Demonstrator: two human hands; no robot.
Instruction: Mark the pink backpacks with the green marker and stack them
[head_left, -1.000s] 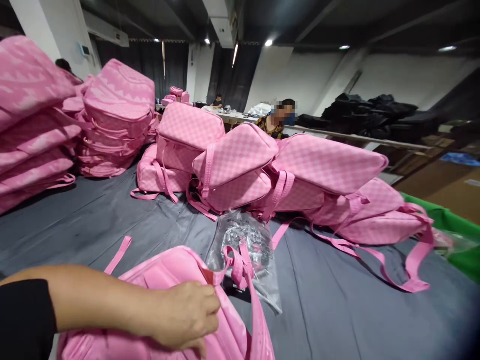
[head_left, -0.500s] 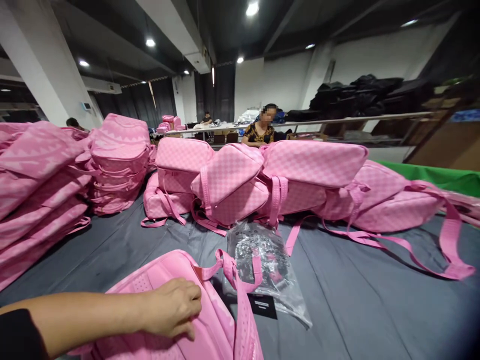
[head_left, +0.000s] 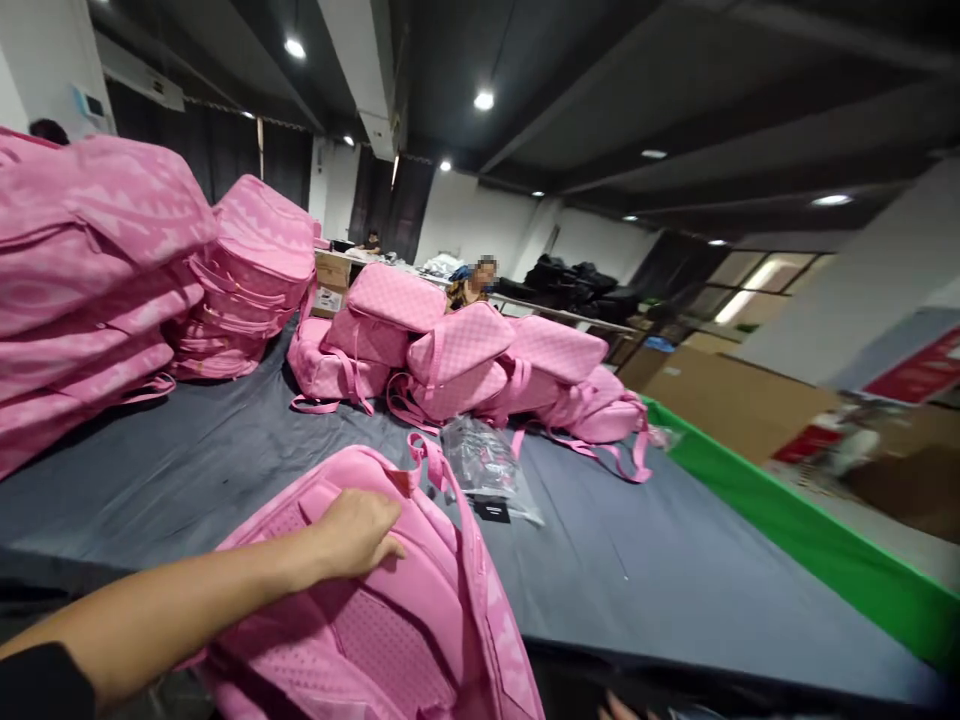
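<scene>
Plainly, left hand (head_left: 354,532) grips pink backpack (head_left: 390,640); right hand (head_left: 621,709): can't tell (black card (head_left: 492,511) illegible)

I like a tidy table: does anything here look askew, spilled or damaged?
I see no spill, and the held backpack looks undamaged where visible. The checkered bags, though, are stacked crookedly, at differing angles, and a loose strap at the right end trails onto the table, which looks untidy.

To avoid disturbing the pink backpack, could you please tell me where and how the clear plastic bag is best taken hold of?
I would pinch the clear plastic bag by its loose near-right corner, coming from the right: that flap spreads over the grey cloth, while the pink backpack is close on the left.
</scene>
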